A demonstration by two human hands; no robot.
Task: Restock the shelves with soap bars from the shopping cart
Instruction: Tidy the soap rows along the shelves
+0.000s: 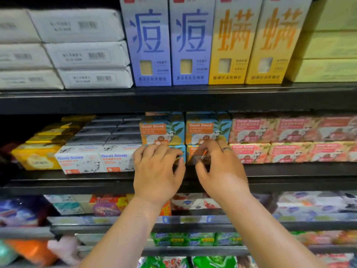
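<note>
Front row of mid shelf [289, 169]: left box [178, 150] is gripped by left hand [157, 171], fingers curled over it. Right box [191, 152] is pinched by right hand [220, 171], blurred. Likely light, stiff, slick cartons, best held across the sides.

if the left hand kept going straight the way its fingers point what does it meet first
The lower orange-and-blue Goat Soap box: the fingers of the left hand seem to curl over its front. What stands behind it on the shelf is hidden.
</note>
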